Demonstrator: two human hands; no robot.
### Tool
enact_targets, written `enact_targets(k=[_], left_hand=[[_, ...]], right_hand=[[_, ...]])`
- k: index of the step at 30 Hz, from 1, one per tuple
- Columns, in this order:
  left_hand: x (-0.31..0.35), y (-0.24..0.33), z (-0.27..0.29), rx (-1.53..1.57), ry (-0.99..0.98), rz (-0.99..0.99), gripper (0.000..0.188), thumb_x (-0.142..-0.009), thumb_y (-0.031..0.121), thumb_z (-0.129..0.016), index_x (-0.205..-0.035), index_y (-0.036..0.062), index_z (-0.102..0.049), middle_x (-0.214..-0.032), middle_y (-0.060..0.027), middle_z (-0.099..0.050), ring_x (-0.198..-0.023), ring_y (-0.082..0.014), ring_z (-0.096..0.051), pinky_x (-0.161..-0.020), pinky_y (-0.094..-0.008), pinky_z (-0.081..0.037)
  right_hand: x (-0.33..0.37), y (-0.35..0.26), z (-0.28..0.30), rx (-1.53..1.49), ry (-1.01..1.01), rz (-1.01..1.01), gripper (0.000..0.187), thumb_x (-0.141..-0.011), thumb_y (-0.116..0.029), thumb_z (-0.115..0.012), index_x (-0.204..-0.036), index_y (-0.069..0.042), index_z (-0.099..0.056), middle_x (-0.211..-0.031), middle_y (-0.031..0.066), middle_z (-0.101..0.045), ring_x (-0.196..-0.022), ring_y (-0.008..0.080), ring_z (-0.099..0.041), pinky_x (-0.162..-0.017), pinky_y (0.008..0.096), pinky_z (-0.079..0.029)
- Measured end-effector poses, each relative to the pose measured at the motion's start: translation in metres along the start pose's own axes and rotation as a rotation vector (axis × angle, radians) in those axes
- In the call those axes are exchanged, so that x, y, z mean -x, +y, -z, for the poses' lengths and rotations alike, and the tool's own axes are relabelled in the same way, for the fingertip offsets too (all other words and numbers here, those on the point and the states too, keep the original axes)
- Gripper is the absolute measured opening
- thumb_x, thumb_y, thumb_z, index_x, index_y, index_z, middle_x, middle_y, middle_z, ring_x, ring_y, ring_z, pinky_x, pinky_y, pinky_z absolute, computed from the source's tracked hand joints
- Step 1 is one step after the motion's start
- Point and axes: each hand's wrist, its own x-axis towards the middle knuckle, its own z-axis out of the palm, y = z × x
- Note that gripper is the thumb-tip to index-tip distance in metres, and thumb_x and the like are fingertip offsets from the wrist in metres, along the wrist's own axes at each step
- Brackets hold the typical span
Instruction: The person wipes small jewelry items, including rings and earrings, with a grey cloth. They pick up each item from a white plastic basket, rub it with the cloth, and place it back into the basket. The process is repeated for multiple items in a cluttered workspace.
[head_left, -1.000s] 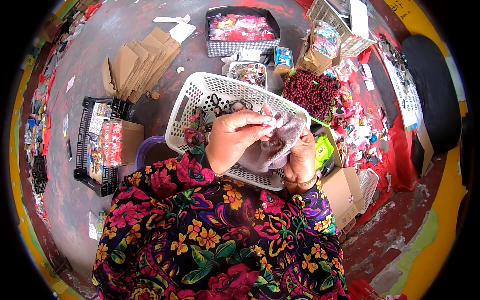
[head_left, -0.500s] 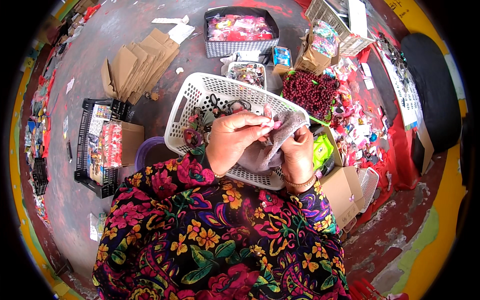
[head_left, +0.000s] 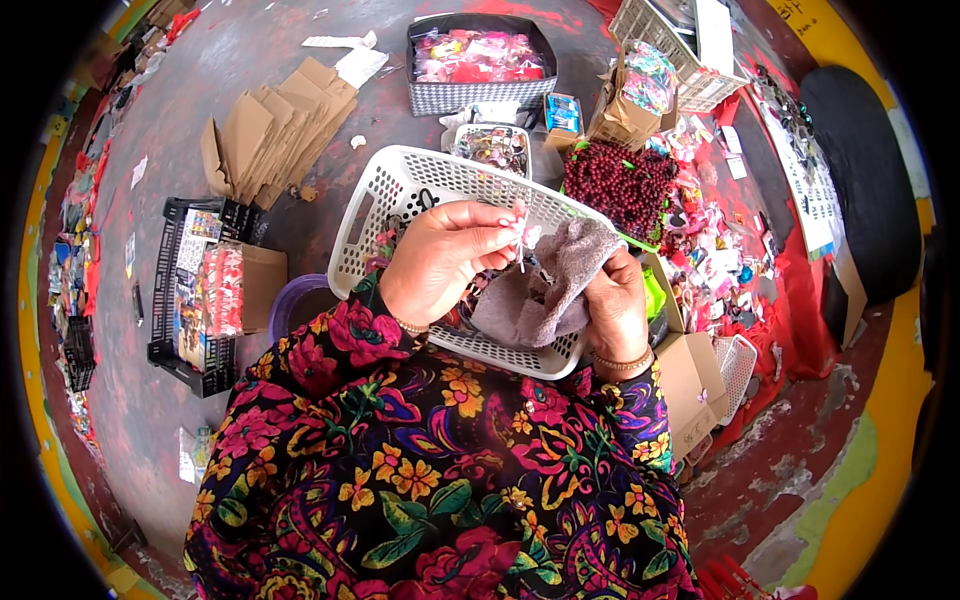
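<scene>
Head view: my left hand [head_left: 440, 262] and right hand [head_left: 618, 308] are above the white basket [head_left: 362, 222].
Left grip: my thumb and fingertips pinch a small pink piece [head_left: 527, 234].
Piece's place: over the basket's middle, between its far and near edges.
Piece's axis: roughly up-down in view, a thin pale end pointing toward me.
Piece's look: pale pink, lobed; finer detail too small to tell.
Right grip: my fingers clasp the edge of a gray cloth [head_left: 548, 302].
Cloth: fuzzy, creased, over the basket's near right corner.

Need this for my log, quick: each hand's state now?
Left hand: closed, pinching a small pink piece.
Right hand: closed, holding the grey cloth.
</scene>
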Motion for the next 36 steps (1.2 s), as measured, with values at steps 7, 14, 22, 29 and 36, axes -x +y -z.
enact_targets(k=[7,14,22,29,36], left_hand=[[0.002,0.003,0.0,-0.227,-0.054,0.037,0.011,-0.083,0.001,-0.053,-0.092,-0.0017,-0.059,-0.087,-0.0085,-0.061,-0.077,-0.0141,-0.058,-0.068,-0.024,-0.047],[0.005,0.002,-0.011,-0.453,-0.174,-0.004,0.011,-0.083,0.004,-0.055,-0.093,-0.0002,-0.057,-0.084,-0.0034,-0.058,-0.074,-0.0075,-0.054,-0.066,-0.0208,-0.044],[0.003,-0.011,-0.014,-0.386,-0.169,-0.045,0.009,-0.083,0.003,-0.056,-0.092,0.0025,-0.055,-0.082,0.0,-0.054,-0.075,-0.007,-0.053,-0.066,-0.021,-0.044],[0.002,-0.003,-0.01,-0.281,-0.146,-0.032,0.007,-0.084,0.003,-0.054,-0.09,0.0048,-0.054,-0.089,-0.001,-0.054,-0.082,-0.0087,-0.054,-0.067,-0.0217,-0.043],[0.003,0.015,0.01,-0.17,-0.225,0.025,0.008,-0.087,0.01,-0.05,-0.093,0.0039,-0.05,-0.107,-0.0104,-0.055,-0.094,-0.0142,-0.053,-0.073,-0.0234,-0.04]], right_hand=[[0.0,0.006,0.007,-0.021,-0.157,0.037,0.024,-0.084,-0.017,-0.058,-0.101,0.001,-0.058,-0.093,0.0043,-0.061,-0.082,0.0091,-0.056,-0.073,0.0222,-0.045],[0.002,0.003,-0.002,0.166,-0.129,0.063,0.019,-0.086,-0.003,-0.051,-0.103,0.002,-0.058,-0.097,0.0038,-0.062,-0.085,0.0087,-0.056,-0.076,0.0226,-0.045],[0.002,0.019,-0.007,0.316,0.01,0.328,0.02,-0.087,-0.012,-0.053,-0.1,0.001,-0.058,-0.095,0.0055,-0.062,-0.083,0.0106,-0.057,-0.073,0.024,-0.046],[0.001,0.017,-0.007,-0.159,0.052,0.137,0.019,-0.088,-0.011,-0.048,-0.101,0.0,-0.057,-0.091,0.0085,-0.063,-0.08,0.0151,-0.06,-0.071,0.0275,-0.049],[0.002,0.011,0.003,-0.393,0.021,0.133,0.025,-0.086,-0.018,-0.054,-0.104,0.0,-0.054,-0.094,0.0104,-0.061,-0.08,0.0193,-0.06,-0.07,0.0325,-0.051]])
